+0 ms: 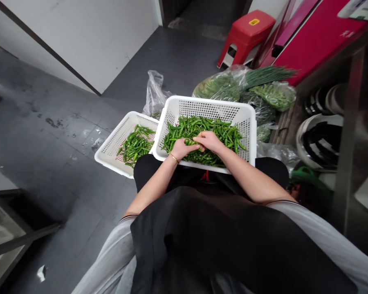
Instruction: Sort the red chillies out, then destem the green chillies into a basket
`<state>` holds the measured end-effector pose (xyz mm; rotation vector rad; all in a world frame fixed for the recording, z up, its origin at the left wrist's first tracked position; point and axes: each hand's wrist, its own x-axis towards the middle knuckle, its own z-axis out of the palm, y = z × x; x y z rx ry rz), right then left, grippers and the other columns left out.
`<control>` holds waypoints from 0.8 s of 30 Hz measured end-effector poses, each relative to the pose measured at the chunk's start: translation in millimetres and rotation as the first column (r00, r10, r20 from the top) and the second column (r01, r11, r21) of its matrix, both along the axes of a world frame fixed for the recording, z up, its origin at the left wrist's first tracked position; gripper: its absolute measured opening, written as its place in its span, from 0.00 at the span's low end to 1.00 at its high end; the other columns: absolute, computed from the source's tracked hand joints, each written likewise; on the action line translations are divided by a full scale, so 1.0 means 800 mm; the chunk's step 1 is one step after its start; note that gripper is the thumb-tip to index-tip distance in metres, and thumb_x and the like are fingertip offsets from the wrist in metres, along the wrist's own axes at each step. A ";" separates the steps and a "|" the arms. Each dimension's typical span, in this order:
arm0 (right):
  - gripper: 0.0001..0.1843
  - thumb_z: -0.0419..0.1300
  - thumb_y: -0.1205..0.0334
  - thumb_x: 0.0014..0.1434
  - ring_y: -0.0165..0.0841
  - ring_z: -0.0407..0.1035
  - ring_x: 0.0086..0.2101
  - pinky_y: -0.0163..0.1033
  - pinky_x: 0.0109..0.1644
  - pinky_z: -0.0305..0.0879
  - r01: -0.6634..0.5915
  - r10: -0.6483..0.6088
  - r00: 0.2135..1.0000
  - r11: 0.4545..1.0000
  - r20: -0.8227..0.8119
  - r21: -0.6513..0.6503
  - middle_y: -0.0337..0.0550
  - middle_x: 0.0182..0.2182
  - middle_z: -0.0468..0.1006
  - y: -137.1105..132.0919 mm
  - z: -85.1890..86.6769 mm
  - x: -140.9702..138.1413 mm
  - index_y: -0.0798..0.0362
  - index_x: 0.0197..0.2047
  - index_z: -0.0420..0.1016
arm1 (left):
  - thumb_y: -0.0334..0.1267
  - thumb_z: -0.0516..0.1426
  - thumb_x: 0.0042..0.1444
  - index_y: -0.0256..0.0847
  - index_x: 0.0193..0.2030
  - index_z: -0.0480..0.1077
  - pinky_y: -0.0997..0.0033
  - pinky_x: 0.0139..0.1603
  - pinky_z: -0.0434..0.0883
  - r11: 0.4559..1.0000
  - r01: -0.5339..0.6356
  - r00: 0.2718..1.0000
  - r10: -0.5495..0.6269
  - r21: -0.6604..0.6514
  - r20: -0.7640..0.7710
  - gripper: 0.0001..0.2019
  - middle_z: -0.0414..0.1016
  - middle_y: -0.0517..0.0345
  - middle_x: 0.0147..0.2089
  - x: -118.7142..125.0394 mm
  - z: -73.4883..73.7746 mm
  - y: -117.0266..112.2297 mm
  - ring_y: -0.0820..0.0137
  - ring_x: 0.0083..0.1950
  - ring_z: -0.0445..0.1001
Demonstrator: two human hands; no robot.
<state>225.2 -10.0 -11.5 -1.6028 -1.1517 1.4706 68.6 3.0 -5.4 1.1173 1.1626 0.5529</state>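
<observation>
A white perforated basket (207, 107) rests on my lap, filled with several green chili peppers (202, 124). Both my hands meet over its near side. My left hand (180, 148), with a gold bracelet at the wrist, is closed on a green chili (189, 142). My right hand (208, 141) pinches the same chili from the other end. A second white basket (110, 147) sits on the floor to the left and holds a smaller pile of green chilies (135, 145).
Clear plastic bags of greens (251, 92) lie on the floor behind the baskets. A red stool (247, 34) and a red cabinet (313, 38) stand at the back. Metal shelving with bowls (320, 139) is on the right. Grey floor lies to the left.
</observation>
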 end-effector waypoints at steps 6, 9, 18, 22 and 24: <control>0.11 0.57 0.57 0.61 0.32 0.71 0.25 0.35 0.29 0.67 -0.184 0.084 0.932 0.947 0.354 0.262 0.42 0.23 0.74 -0.022 0.018 0.003 0.54 0.30 0.66 | 0.38 0.71 0.35 0.34 0.23 0.68 0.77 0.14 0.52 0.994 -0.002 0.982 0.023 -0.111 0.188 0.17 0.60 0.68 0.14 0.005 0.006 -0.005 0.82 0.14 0.54; 0.13 0.51 0.57 0.65 0.37 0.72 0.37 0.37 0.37 0.65 -0.401 -0.040 0.683 0.814 0.729 0.420 0.51 0.35 0.76 -0.019 0.041 0.004 0.55 0.34 0.69 | 0.37 0.72 0.33 0.35 0.21 0.66 0.78 0.14 0.52 0.988 0.029 0.964 0.011 -0.149 0.265 0.18 0.59 0.68 0.13 -0.002 0.021 -0.002 0.82 0.14 0.55; 0.19 0.52 0.53 0.65 0.39 0.73 0.41 0.40 0.40 0.65 -0.721 0.363 0.130 0.674 0.923 -0.163 0.55 0.53 0.67 -0.021 0.017 -0.029 0.52 0.56 0.69 | 0.35 0.61 0.46 0.34 0.37 0.72 0.79 0.20 0.64 0.934 -0.091 0.840 0.258 -0.346 0.476 0.11 0.78 0.52 0.31 -0.085 0.035 0.012 0.68 0.32 0.78; 0.18 0.47 0.64 0.67 0.41 0.73 0.43 0.41 0.42 0.66 -0.808 0.402 0.048 0.553 0.915 -0.201 0.58 0.50 0.71 -0.016 -0.014 -0.043 0.55 0.52 0.74 | 0.33 0.63 0.45 0.35 0.38 0.72 0.79 0.20 0.62 0.936 -0.140 0.814 0.294 -0.322 0.500 0.12 0.76 0.55 0.29 -0.094 0.028 0.006 0.75 0.26 0.72; 0.14 0.51 0.64 0.65 0.42 0.73 0.42 0.41 0.42 0.66 -0.817 0.417 0.102 0.553 0.903 -0.164 0.58 0.45 0.75 -0.005 -0.013 -0.033 0.57 0.46 0.77 | 0.32 0.65 0.42 0.34 0.37 0.72 0.80 0.20 0.61 0.945 -0.149 0.823 0.282 -0.292 0.494 0.13 0.73 0.59 0.26 -0.089 0.026 0.004 0.77 0.24 0.68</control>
